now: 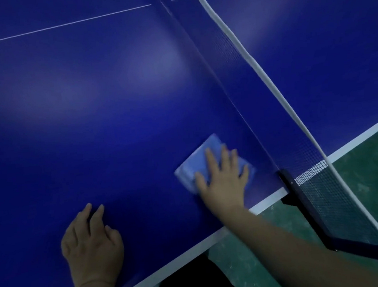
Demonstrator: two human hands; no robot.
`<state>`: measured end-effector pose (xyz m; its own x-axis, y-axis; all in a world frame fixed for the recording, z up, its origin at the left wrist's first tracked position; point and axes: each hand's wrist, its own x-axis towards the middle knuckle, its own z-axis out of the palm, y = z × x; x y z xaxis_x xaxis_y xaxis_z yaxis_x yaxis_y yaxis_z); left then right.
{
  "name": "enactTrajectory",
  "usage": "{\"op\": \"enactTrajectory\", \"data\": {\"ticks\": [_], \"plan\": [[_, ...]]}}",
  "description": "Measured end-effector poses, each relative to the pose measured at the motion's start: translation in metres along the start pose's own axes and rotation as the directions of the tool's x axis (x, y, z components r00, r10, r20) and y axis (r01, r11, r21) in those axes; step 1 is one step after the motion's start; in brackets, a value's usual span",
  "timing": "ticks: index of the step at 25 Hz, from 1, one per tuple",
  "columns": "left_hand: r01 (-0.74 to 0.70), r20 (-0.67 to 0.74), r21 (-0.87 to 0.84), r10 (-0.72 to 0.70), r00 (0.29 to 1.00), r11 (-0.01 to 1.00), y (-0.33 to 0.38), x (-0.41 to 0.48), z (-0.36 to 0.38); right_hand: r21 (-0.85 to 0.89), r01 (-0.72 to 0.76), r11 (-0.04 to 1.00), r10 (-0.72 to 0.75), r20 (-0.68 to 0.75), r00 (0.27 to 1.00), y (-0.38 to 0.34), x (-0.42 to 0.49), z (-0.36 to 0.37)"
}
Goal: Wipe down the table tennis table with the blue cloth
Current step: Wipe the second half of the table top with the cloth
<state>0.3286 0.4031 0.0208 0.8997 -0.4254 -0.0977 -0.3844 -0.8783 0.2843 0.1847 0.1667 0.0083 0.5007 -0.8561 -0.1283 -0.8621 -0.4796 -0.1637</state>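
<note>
The dark blue table tennis table (103, 118) fills most of the view, its white side line running along the near edge. A folded light blue cloth (197, 163) lies flat on the table near that edge, close to the net. My right hand (221, 181) presses down on the cloth with spread fingers, covering its near right part. My left hand (90, 245) rests on the bare table surface by the near edge, to the left of the cloth, fingers loosely curled and holding nothing.
The net (239, 54) with its white top band runs diagonally from the top middle to the bottom right. Its black clamp post (289, 187) grips the table edge just right of the cloth. Green floor (369, 173) lies beyond the edge.
</note>
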Motion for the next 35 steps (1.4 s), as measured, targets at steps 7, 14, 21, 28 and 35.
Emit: {"op": "enactTrajectory", "data": {"ticks": [7, 14, 21, 28, 35], "plan": [[-0.045, -0.057, -0.017, 0.044, 0.997, 0.999, -0.001, 0.0, 0.003, -0.079, 0.157, 0.984, -0.154, 0.041, 0.987, 0.066, 0.01, -0.017], [-0.156, -0.179, -0.027, 0.149, 0.972, 0.987, -0.007, -0.001, 0.009, -0.047, 0.144, 0.988, -0.145, -0.013, 0.989, 0.026, -0.062, 0.006], [-0.168, -0.214, -0.056, 0.153, 0.965, 0.984, -0.01, -0.004, 0.011, -0.05, 0.074, 0.996, -0.074, -0.001, 0.997, 0.081, -0.046, -0.012], [-0.174, -0.192, -0.067, 0.158, 0.969, 0.982, -0.012, -0.005, 0.012, 0.035, 0.14, 0.99, -0.141, 0.013, 0.99, 0.033, -0.105, 0.01], [-0.066, -0.223, -0.119, 0.038, 0.974, 0.991, 0.006, -0.035, 0.024, -0.027, 0.144, 0.989, -0.142, 0.061, 0.988, 0.089, -0.035, -0.018]]}}
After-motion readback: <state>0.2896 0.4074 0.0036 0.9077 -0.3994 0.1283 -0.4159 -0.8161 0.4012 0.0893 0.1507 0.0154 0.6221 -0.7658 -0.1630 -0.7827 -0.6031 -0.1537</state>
